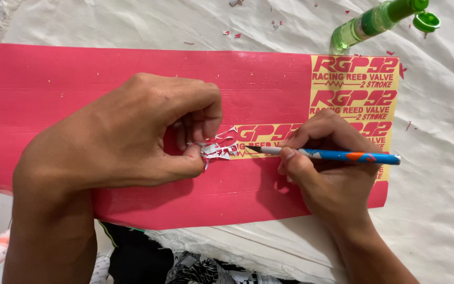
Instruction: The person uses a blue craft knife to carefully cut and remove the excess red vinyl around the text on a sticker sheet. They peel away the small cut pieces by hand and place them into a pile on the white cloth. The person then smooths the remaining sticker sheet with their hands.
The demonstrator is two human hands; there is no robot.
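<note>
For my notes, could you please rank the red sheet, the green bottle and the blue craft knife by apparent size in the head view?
1. red sheet
2. blue craft knife
3. green bottle, partly cut off by the frame edge, so its rank against the knife is unsure.

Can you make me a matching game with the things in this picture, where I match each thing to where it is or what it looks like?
Things:
1. left hand
2. right hand
3. green bottle
4. red sheet

Descriptions:
A. lying on its side at the top right, cap flipped open
B. pinching a curled strip of peeled sticker
C. spread flat on the white cloth
D. holding a blue and orange craft knife like a pencil

Right pairs: 1-B, 2-D, 3-A, 4-C
</note>
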